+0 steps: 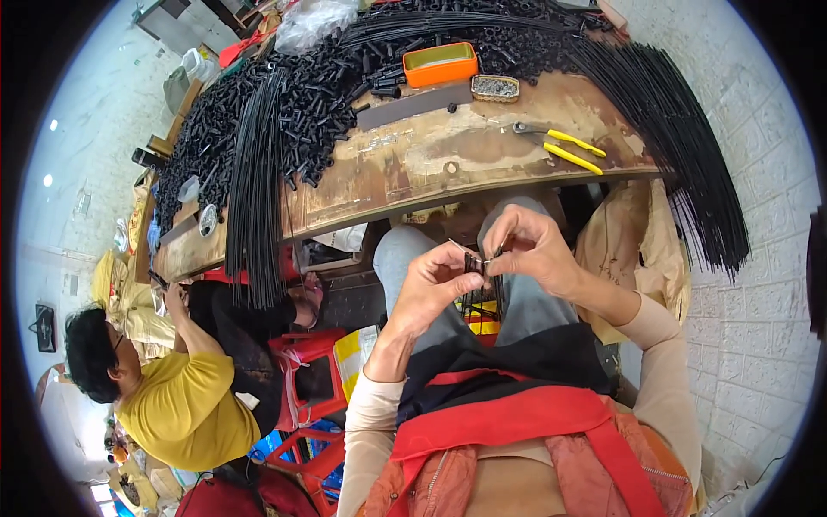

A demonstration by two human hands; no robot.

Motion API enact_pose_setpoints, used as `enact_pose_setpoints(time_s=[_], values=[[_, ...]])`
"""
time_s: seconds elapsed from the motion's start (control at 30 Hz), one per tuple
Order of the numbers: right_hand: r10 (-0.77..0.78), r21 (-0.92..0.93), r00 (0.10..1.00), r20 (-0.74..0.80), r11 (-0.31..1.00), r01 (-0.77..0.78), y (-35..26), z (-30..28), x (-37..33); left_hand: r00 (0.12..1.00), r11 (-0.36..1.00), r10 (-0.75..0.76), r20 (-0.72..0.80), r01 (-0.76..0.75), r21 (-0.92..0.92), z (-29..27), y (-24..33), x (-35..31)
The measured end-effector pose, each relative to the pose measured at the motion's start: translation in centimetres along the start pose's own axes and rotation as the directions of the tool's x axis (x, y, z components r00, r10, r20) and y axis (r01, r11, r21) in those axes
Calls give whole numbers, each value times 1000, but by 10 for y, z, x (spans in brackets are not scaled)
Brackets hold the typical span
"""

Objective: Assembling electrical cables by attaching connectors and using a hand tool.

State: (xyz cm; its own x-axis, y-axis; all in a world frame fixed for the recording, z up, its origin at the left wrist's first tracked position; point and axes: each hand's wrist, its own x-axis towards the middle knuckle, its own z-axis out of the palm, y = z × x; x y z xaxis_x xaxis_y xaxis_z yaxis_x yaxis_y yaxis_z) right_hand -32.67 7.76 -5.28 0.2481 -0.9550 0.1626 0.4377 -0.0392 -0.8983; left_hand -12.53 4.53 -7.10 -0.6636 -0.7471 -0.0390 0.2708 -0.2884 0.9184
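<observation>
Over my lap, my left hand (428,289) is closed on several thin black cables (479,303), which hang down between my knees. Close beside it, my right hand (536,252) pinches thumb and fingers together at the upper ends of these cables. Whatever small piece sits in that pinch is mostly covered by the fingertips. Beyond my hands, yellow-handled pliers (564,149) lie on the worn wooden table (379,177). An orange tray (441,73) and a small basket of little metal parts (495,88) stand farther back.
Heaped black tubular fittings (319,103) cover the table's far and left parts. Long black cable bundles drape over its edge at the left (255,172) and right (680,129). A person in a yellow top (185,405) works at the left, near a red stool (314,379).
</observation>
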Motion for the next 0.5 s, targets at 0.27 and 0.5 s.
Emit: enact_pose_setpoints(time_s=[0.27, 0.5], values=[[190, -188, 982, 19, 965, -183, -10, -20, 51, 976, 997, 79, -204, -73, 36, -15, 1, 22], [-198, -986, 980, -7, 166, 27, 11, -105, 176, 932, 995, 64, -357, -86, -46, -50, -4, 32]])
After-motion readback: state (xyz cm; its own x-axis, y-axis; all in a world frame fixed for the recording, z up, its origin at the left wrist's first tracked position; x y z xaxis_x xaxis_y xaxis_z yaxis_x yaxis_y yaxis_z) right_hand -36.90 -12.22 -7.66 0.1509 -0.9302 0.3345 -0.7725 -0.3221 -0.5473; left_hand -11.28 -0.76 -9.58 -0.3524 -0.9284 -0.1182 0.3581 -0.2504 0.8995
